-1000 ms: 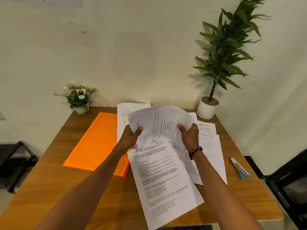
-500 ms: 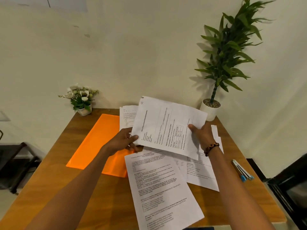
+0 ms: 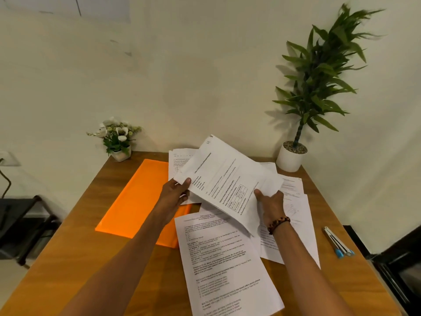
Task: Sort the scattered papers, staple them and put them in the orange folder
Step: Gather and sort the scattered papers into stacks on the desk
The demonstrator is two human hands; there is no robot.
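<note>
A printed sheet with a small table on it (image 3: 225,179) is lifted above the table, held at both ends. My left hand (image 3: 176,193) pinches its left corner, with more paper under its fingers. My right hand (image 3: 271,201), with a bead bracelet on the wrist, grips its right lower edge. Below lie scattered papers: a long text page (image 3: 223,265) near me, others at the right (image 3: 296,215) and one at the back (image 3: 176,161). The orange folder (image 3: 139,199) lies shut on the left. A white and blue stapler (image 3: 338,241) rests at the right edge.
The wooden table (image 3: 75,258) stands against a pale wall. A small white flower pot (image 3: 118,142) is at the back left corner, a tall green plant in a white pot (image 3: 292,156) at the back right. Dark furniture stands on both sides of the table.
The held sheet, curled a second ago, has flattened and swung so its far corner points up and away. My left hand now pinches its corner. The camera has tilted up.
</note>
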